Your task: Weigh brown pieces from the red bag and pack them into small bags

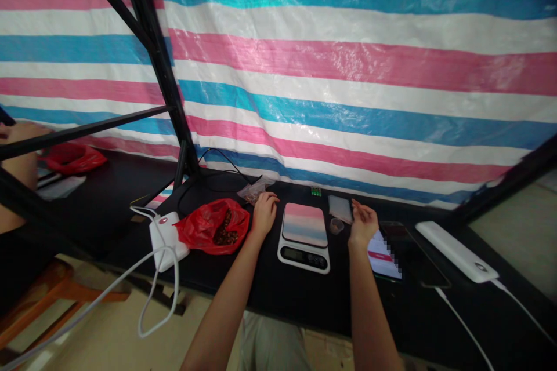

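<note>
My left hand [264, 213] rests on the black table between a red plastic bag and a kitchen scale, its fingers loosely stretched out. Just behind it lies a clear plastic bag [255, 189] with small brownish pieces inside. The opened red plastic bag [195, 226] holds many small dark brown pieces. A white digital scale [304, 237] with a pink, white and blue plate stands between my hands, its plate bare. My right hand [364, 225] is beside a stack of clear bags [339, 208], fingers slightly bent and apart. A small clear cup [336, 226] sits by the scale.
Right of my right hand lie a lit phone [383, 258], a dark phone [420, 255] and a white power bank [456, 251]. A white charger box [167, 242] with looping cables stands left. Green batteries [315, 191] lie behind the scale. Another person's arm [20, 171] shows far left.
</note>
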### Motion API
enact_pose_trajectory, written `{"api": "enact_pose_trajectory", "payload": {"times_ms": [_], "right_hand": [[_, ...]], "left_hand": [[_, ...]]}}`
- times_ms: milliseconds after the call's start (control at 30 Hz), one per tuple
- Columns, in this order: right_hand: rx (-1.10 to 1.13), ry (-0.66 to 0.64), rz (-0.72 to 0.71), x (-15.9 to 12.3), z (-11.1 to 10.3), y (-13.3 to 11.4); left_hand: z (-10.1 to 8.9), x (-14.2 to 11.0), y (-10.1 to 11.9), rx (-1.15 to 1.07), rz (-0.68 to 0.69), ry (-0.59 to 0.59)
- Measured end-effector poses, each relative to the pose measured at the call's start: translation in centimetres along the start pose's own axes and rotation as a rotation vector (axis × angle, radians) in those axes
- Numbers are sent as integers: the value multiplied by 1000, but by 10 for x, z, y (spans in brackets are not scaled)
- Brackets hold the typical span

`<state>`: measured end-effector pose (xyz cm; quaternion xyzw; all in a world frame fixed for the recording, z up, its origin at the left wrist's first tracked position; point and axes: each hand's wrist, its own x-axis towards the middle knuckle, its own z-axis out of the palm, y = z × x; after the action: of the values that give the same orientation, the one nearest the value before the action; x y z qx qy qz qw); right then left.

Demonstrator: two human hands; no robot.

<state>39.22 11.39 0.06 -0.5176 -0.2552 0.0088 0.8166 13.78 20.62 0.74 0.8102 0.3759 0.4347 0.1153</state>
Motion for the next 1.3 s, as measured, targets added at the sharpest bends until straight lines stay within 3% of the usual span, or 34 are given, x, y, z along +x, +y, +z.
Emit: {"api": "enact_pose_trajectory", "payload": {"times_ms": [133, 367, 567, 933, 1300], "right_hand": [[-132, -18, -17, 2, -3, 5], [-351, -197, -70, -3, 0, -2], [-461, -258, -140, -4, -1, -3], [-468, -228, -119, 1, -7, 10], [-620, -257, -68, 6, -15, 10]], "left_hand": [[1, 0, 1, -3, 7, -12], [3, -1, -1, -3, 19, -13], [3, -1, -1, 8, 14, -46], [3, -1, 1, 7, 15, -54], [2, -1, 0, 1, 23, -49]]}}
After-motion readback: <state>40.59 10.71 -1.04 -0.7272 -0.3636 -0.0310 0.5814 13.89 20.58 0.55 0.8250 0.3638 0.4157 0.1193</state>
